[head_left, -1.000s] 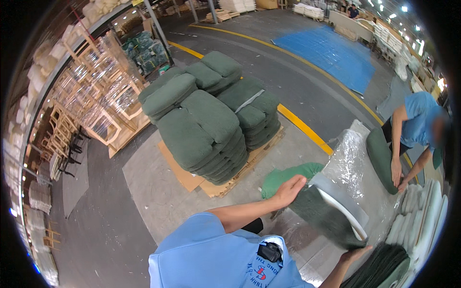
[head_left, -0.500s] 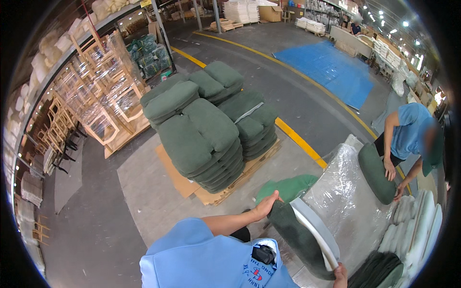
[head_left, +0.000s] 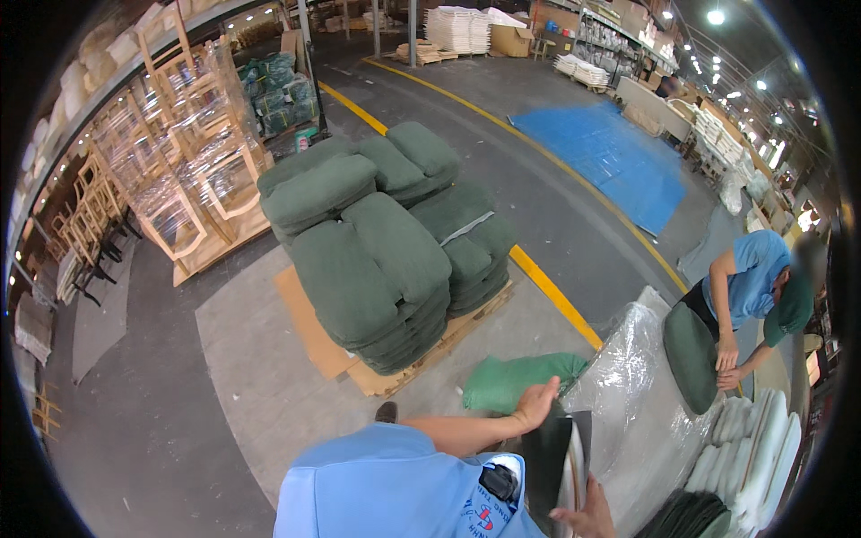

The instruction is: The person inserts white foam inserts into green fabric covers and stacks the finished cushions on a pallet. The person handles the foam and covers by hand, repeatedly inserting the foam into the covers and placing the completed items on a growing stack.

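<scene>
In the head view we see our left hand laid over the top edge of a dark cushion that stands nearly upright just in front of our blue shirt; the fingers curl over that edge and press on it. Our right hand sits low at the lower rim of the picture, fingers spread against the cushion's pale, shiny face, so we clamp the cushion between both hands. A sheet of clear plastic wrap lies crumpled just right of the cushion, spilling over a work table. A green sack lies on the floor right beside our left hand.

Further left, a wooden pallet carries tall stacks of green cushions, with a flat piece of cardboard under its near corner. Wooden chair frames wrapped in clear film stand beyond it. A yellow floor line runs diagonally past the pallet, and a blue tarp lies flat across the aisle. White stacked bundles and a brown carton sit far back.

At the right, a co-worker in a blue shirt bends over another green cushion, both hands on its edge. White foam pads stand in a row at the table's edge.
</scene>
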### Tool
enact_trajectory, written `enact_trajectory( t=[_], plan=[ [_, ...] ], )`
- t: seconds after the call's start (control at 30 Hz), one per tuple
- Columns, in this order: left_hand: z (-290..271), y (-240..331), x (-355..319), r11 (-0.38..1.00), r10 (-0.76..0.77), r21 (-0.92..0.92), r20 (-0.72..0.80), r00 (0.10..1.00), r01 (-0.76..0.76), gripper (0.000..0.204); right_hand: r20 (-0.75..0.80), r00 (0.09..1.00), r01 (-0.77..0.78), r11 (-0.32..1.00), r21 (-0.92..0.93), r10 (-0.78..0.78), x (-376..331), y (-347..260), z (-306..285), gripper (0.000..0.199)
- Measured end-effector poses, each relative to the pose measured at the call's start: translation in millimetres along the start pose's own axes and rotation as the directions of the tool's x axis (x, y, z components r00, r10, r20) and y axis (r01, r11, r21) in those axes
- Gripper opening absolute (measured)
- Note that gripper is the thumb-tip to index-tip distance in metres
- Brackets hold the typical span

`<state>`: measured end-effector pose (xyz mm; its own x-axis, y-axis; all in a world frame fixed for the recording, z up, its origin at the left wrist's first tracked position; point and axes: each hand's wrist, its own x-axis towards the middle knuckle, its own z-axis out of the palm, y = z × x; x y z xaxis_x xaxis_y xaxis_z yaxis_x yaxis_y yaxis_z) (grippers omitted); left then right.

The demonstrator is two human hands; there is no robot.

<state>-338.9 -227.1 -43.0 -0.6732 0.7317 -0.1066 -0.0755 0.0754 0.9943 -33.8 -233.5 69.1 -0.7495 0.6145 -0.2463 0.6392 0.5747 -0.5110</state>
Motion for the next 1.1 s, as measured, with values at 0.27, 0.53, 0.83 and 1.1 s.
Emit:
enact_trajectory(
  t=[0.27,0.53,0.83,1.1],
  plan=[
    [-35,90,72,0.974,0.113,0.161,0.26,0.959,-0.158,0.079,-0.228,0.891,-0.345,0.911,0.226,0.393,56,-153,26,0.094],
    [-213,97,155,0.933,0.355,0.07,-0.015,0.935,-0.353,0.045,-0.263,0.921,-0.136,0.87,0.473,0.287,163,-212,82,0.052],
    [-531,1,48,0.91,-0.404,-0.178,-0.172,0.898,0.375,0.03,-0.343,0.928,0.229,0.505,0.832,0.146,331,-338,110,0.037],
    [-628,-14,-85,0.747,-0.662,-0.43,-0.408,0.629,0.507,0.027,-0.159,0.985,0.138,0.26,0.956,0.064,485,-493,184,0.042]
  ],
)
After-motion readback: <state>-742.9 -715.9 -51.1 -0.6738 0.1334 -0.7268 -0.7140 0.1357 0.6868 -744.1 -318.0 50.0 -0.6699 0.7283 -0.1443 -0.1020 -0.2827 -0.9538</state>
